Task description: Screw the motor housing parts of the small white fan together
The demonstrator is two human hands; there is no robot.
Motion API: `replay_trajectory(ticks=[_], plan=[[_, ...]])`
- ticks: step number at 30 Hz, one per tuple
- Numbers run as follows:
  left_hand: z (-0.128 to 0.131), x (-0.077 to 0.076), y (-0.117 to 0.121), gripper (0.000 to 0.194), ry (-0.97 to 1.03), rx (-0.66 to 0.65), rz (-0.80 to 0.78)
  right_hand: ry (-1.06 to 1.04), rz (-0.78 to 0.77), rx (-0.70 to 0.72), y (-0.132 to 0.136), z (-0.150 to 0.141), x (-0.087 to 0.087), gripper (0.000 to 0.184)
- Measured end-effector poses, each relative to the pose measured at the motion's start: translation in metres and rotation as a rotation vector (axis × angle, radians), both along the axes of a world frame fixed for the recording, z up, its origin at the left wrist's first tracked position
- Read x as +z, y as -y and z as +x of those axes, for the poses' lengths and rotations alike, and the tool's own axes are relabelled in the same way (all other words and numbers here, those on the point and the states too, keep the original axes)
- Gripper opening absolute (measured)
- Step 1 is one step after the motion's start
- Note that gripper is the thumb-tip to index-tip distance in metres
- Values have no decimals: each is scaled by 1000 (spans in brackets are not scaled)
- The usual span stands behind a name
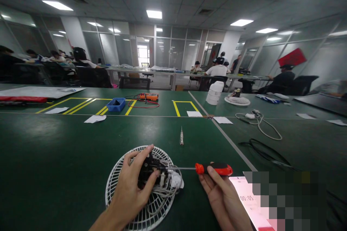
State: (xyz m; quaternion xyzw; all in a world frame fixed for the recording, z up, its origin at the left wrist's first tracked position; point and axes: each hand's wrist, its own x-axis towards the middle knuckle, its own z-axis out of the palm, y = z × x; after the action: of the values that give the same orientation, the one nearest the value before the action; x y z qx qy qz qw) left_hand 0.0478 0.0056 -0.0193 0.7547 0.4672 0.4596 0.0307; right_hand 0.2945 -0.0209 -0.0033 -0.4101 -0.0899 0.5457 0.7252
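A white round fan grille (pixel 111 187) lies on the green table, with a black motor assembly (pixel 146 166) and a bundle of pale cable (pixel 165 190) on top of it. My left hand (pixel 132 184) is wrapped over the motor assembly, thumb and fingers gripping it from both sides. In my right hand (pixel 221 195) is a screwdriver (pixel 217 168) with a red and black handle, held nearly level. Its metal shaft points left and reaches the motor assembly; the exact contact of the tip is hard to make out.
A small clear-handled screwdriver (pixel 181 138) lies beyond the grille. Farther back are a blue bin (pixel 116 104), an orange multimeter (pixel 148 96), a white tub (pixel 215 93) and another fan grille (pixel 236 100). Cables (pixel 267 153) and a lit phone (pixel 244 195) lie to the right. People sit behind.
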Motion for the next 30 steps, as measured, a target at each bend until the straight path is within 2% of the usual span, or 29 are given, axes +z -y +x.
replay_trajectory(ticks=[4,9,14,19,24,30], plan=[[0,2,1,68,15,10,-23,-36,22,23,-1,1,0,52],[-4,12,-1,56,-51,-40,-19,-3,9,6,-3,-2,-2,47],[-5,17,-1,54,-25,-20,-22,40,-25,8,-3,-2,3,61],[-3,16,0,57,-31,5,14,-15,26,4,-2,-2,12,54],[-1,10,0,73,6,14,-16,12,-12,19,-2,-2,5,47],[3,1,1,78,114,108,-102,15,-8,-3,-1,-2,6,66]])
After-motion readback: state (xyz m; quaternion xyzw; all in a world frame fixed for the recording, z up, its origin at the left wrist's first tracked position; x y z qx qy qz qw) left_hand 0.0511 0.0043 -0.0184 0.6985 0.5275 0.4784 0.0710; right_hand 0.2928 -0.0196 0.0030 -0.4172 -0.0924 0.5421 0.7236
